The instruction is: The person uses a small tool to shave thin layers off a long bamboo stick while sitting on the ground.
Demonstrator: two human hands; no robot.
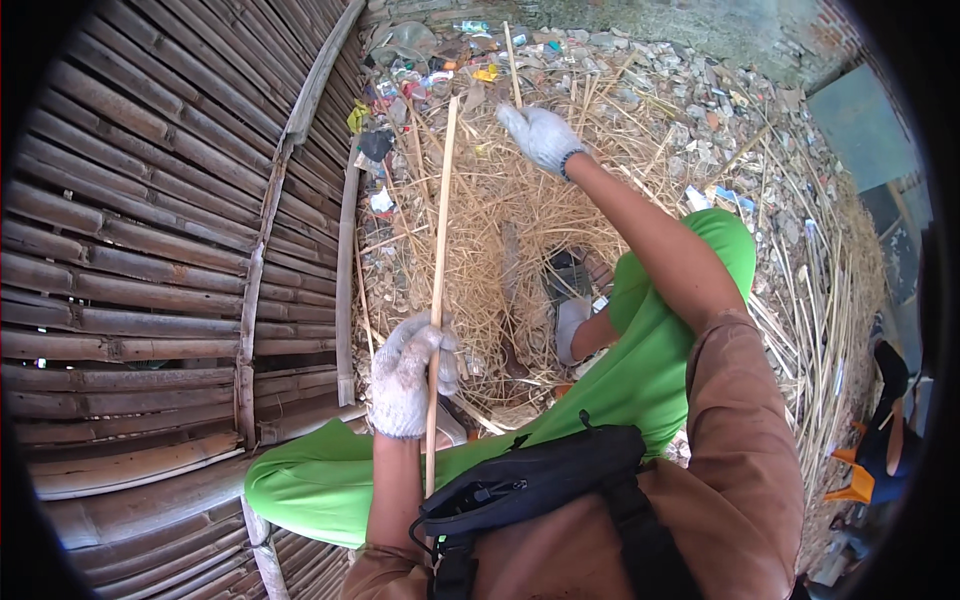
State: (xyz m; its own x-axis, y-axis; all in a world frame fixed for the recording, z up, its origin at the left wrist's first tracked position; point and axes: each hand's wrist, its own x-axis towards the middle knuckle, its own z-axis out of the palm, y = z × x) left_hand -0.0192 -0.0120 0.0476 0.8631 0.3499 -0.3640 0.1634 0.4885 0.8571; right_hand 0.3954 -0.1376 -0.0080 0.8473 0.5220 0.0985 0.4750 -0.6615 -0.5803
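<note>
My left hand [408, 380], in a soiled white knit glove, is closed around a long pale bamboo strip [445, 210]. The strip stands nearly lengthwise in front of me, its lower end passing beside my left forearm. Farther out, my gloved right hand [543, 138] reaches forward with its fingers curled. A thinner bamboo strip [512, 62] sticks out beyond that hand and appears gripped in it; its near end is hidden by the glove. Below, between my legs, a dark brown elongated piece [511, 270] lies among curly bamboo shavings [560, 215].
A bamboo-slat wall [150, 270] rises close on my left. Stone rubble [690, 130] and litter spread toward the far concrete wall [680, 25]. Many split bamboo strips [810, 350] lie on the right, near an orange plastic object [850, 478]. A black waist bag [535, 475] crosses my lap.
</note>
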